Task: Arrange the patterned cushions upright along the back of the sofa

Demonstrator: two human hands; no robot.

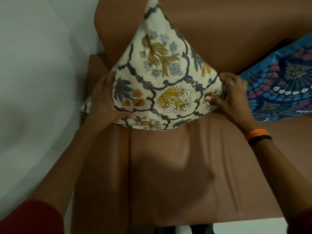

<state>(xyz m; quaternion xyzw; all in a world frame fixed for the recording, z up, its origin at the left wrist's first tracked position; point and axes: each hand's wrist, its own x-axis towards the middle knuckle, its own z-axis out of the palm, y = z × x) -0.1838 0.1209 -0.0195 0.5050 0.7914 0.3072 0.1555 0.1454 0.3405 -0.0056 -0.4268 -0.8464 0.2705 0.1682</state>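
A cream cushion [162, 78] with grey, yellow and orange flowers stands upright against the back of the brown leather sofa [211, 34], at its left end. My left hand [104, 100] grips the cushion's lower left side. My right hand [231, 95] pinches its lower right corner. To the right, a blue cushion [283, 88] with red and white patterns leans against the sofa back, just behind my right hand.
The brown seat [168, 166] spreads out below the cushions, with a seam running down its left part. The sofa's left armrest [94, 65] meets a white wall [42, 65]. The seat's front edge lies at the bottom of the view.
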